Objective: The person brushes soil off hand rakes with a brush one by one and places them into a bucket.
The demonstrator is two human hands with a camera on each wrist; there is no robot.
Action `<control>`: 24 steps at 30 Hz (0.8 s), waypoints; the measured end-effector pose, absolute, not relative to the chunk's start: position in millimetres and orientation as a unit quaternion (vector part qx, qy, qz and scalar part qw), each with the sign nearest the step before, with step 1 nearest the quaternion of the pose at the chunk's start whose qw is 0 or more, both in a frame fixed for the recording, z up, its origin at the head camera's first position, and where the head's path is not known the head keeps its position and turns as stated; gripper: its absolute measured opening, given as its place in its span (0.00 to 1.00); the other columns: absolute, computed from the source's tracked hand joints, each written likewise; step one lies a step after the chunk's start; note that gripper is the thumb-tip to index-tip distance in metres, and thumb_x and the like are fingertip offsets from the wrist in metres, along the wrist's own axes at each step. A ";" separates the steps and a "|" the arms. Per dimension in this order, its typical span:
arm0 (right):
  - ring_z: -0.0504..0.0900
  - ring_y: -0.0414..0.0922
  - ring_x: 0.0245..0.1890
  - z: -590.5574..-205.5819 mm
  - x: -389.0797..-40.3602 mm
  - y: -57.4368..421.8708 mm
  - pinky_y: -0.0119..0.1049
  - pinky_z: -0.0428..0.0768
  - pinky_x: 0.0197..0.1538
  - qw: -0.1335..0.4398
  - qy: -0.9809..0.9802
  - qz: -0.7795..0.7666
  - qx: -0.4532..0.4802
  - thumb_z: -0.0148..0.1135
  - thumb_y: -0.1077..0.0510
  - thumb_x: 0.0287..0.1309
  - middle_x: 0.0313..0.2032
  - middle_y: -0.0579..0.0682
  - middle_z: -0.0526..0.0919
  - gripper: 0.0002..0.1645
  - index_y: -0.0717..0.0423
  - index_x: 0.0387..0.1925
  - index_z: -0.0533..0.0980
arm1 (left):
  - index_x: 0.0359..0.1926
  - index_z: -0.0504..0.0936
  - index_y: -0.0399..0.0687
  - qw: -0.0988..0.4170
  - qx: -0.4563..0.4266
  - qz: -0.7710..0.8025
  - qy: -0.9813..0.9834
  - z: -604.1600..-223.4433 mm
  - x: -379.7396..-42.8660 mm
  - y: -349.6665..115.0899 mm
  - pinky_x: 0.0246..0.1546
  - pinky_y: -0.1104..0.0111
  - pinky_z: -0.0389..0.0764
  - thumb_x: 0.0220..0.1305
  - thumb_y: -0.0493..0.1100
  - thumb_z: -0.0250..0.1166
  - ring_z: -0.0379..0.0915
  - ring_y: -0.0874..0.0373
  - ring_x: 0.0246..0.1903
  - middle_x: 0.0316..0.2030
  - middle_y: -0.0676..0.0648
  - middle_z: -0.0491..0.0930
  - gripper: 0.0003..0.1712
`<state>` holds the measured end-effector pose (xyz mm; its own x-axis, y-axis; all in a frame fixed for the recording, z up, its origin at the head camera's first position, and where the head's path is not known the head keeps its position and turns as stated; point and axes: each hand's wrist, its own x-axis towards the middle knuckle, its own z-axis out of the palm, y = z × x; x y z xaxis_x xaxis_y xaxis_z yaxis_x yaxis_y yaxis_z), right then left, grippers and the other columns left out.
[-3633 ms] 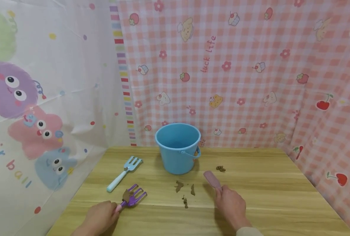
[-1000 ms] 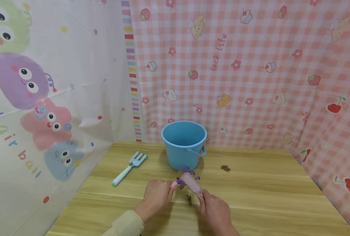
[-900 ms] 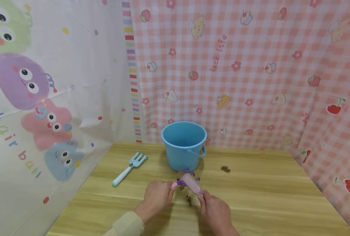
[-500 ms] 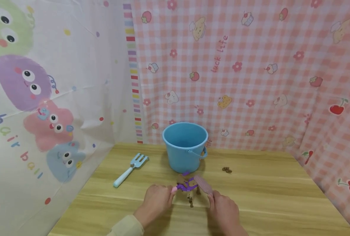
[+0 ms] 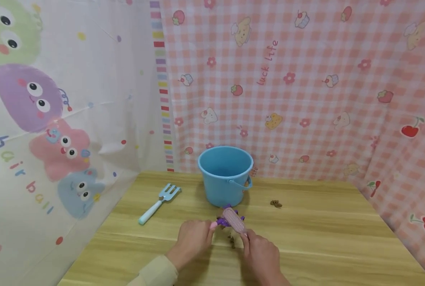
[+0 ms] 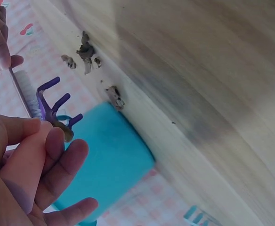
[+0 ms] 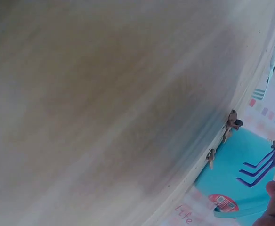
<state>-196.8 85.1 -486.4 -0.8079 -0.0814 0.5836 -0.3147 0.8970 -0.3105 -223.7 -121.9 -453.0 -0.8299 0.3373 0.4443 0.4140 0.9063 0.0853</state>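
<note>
My left hand (image 5: 192,240) grips the pink handle of a small purple hand fork (image 6: 45,101), with a brown mud-like lump (image 6: 64,131) stuck near the base of its tines. The fork is raised over the table, tines toward the bucket's foot. My right hand (image 5: 262,252) holds a mauve brush (image 5: 234,220) by its handle. The brush head crosses over the fork in the head view, hiding part of it; the left wrist view shows its pale bristles facing the fork. Brown scraps (image 5: 231,240) lie on the table below the two tools.
A light-blue bucket (image 5: 224,188) stands upright behind the tools, its handle hanging to the right. On the left lies a light-blue hand fork (image 5: 159,203) with a brown smear. Another brown clump (image 5: 275,203) sits right of the bucket. Printed cloths (image 5: 305,99) hang behind and beside the wooden table (image 5: 323,238).
Both hands have come together in front of the bucket from opposite sides. In the last second, the brush has swung right off the fork and back over it.
</note>
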 end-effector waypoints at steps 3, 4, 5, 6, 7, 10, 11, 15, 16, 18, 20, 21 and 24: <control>0.70 0.42 0.11 -487.5 -199.7 88.4 0.36 0.65 0.13 0.289 -0.930 0.201 0.107 0.65 0.54 0.64 0.15 0.48 0.76 0.11 0.59 0.35 0.81 | 0.17 0.69 0.52 0.213 -0.195 -0.079 -0.954 -451.7 -222.8 -121.7 0.15 0.68 0.65 0.65 0.47 0.65 0.60 0.62 0.12 0.11 0.56 0.62 0.21; 0.71 0.43 0.12 -487.7 -200.5 89.2 0.37 0.66 0.13 0.288 -0.930 0.200 0.107 0.65 0.53 0.64 0.16 0.48 0.77 0.11 0.59 0.35 0.81 | 0.17 0.70 0.52 0.214 -0.195 -0.075 -0.954 -451.5 -222.4 -121.6 0.16 0.68 0.65 0.65 0.47 0.65 0.60 0.62 0.12 0.11 0.55 0.63 0.21; 0.71 0.43 0.12 -488.0 -201.3 89.9 0.37 0.66 0.13 0.285 -0.931 0.200 0.105 0.64 0.53 0.63 0.16 0.49 0.77 0.11 0.59 0.35 0.81 | 0.18 0.70 0.51 0.215 -0.195 -0.071 -0.954 -451.4 -222.1 -121.7 0.16 0.68 0.66 0.65 0.47 0.65 0.61 0.61 0.12 0.11 0.55 0.63 0.20; 0.72 0.44 0.12 -488.1 -202.0 90.7 0.37 0.67 0.13 0.282 -0.933 0.200 0.103 0.64 0.53 0.63 0.16 0.50 0.78 0.12 0.59 0.36 0.82 | 0.18 0.71 0.51 0.215 -0.195 -0.068 -0.954 -451.4 -221.8 -121.7 0.16 0.68 0.66 0.65 0.47 0.65 0.61 0.61 0.12 0.12 0.55 0.63 0.20; 0.73 0.44 0.12 -487.9 -202.5 91.6 0.38 0.67 0.14 0.280 -0.934 0.200 0.100 0.64 0.53 0.63 0.17 0.50 0.78 0.12 0.60 0.36 0.82 | 0.18 0.71 0.51 0.216 -0.196 -0.066 -0.954 -451.7 -221.6 -121.7 0.17 0.68 0.66 0.66 0.48 0.65 0.61 0.61 0.12 0.12 0.55 0.63 0.20; 0.73 0.45 0.12 -487.6 -203.4 94.4 0.39 0.68 0.14 0.268 -0.938 0.198 0.092 0.64 0.54 0.63 0.16 0.51 0.78 0.12 0.60 0.36 0.82 | 0.18 0.70 0.51 0.218 -0.198 -0.058 -0.954 -453.1 -221.1 -122.0 0.18 0.68 0.66 0.68 0.49 0.62 0.61 0.60 0.12 0.11 0.54 0.63 0.22; 0.72 0.44 0.12 -487.2 -203.4 95.5 0.39 0.68 0.14 0.264 -0.939 0.199 0.091 0.64 0.54 0.63 0.16 0.50 0.78 0.11 0.59 0.36 0.82 | 0.18 0.69 0.51 0.218 -0.199 -0.055 -0.954 -453.7 -220.9 -122.0 0.18 0.68 0.66 0.69 0.49 0.61 0.61 0.60 0.12 0.11 0.54 0.63 0.22; 0.72 0.44 0.13 -484.5 -202.3 98.6 0.39 0.68 0.15 0.235 -0.947 0.202 0.082 0.64 0.53 0.64 0.16 0.49 0.77 0.11 0.59 0.35 0.81 | 0.18 0.70 0.51 0.209 -0.199 -0.039 -0.956 -456.3 -220.0 -121.9 0.23 0.64 0.73 0.72 0.50 0.57 0.65 0.58 0.13 0.11 0.54 0.65 0.23; 0.72 0.44 0.13 -483.7 -202.0 98.9 0.39 0.69 0.15 0.230 -0.949 0.202 0.078 0.64 0.53 0.64 0.16 0.49 0.77 0.12 0.59 0.35 0.81 | 0.19 0.71 0.51 0.206 -0.199 -0.034 -0.957 -456.6 -219.6 -121.8 0.26 0.62 0.76 0.73 0.51 0.57 0.67 0.58 0.14 0.12 0.53 0.65 0.23; 0.72 0.46 0.13 -481.4 -201.2 98.5 0.40 0.70 0.16 0.225 -0.951 0.202 0.067 0.63 0.53 0.64 0.16 0.50 0.76 0.12 0.59 0.35 0.80 | 0.20 0.73 0.50 0.199 -0.198 -0.025 -0.959 -457.3 -218.9 -121.5 0.33 0.57 0.80 0.73 0.51 0.56 0.70 0.56 0.15 0.12 0.52 0.67 0.22; 0.74 0.48 0.14 -478.9 -201.0 96.9 0.42 0.71 0.16 0.232 -0.948 0.209 0.062 0.63 0.54 0.64 0.17 0.51 0.77 0.11 0.60 0.35 0.80 | 0.21 0.75 0.49 0.197 -0.198 -0.013 -0.960 -457.9 -218.2 -121.1 0.39 0.52 0.81 0.72 0.51 0.58 0.73 0.55 0.17 0.13 0.51 0.69 0.21; 0.75 0.48 0.15 -477.7 -201.1 95.2 0.43 0.72 0.17 0.233 -0.946 0.215 0.061 0.63 0.54 0.64 0.18 0.51 0.78 0.11 0.60 0.35 0.80 | 0.22 0.76 0.49 0.198 -0.199 -0.009 -0.960 -458.2 -218.1 -120.6 0.41 0.51 0.81 0.71 0.51 0.58 0.74 0.54 0.18 0.13 0.51 0.70 0.20; 0.78 0.51 0.16 -476.2 -201.4 89.0 0.45 0.73 0.17 0.232 -0.942 0.234 0.066 0.62 0.53 0.66 0.20 0.53 0.80 0.12 0.60 0.37 0.79 | 0.23 0.76 0.48 0.210 -0.209 -0.001 -0.955 -458.2 -216.7 -118.7 0.42 0.51 0.81 0.70 0.51 0.60 0.77 0.54 0.19 0.14 0.50 0.72 0.18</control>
<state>-201.4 89.0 -476.2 -0.8834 -0.0167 0.4684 -0.2337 0.8820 -0.4093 -216.7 -118.7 -458.2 -0.8246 0.3995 0.4006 0.4000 0.9124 -0.0865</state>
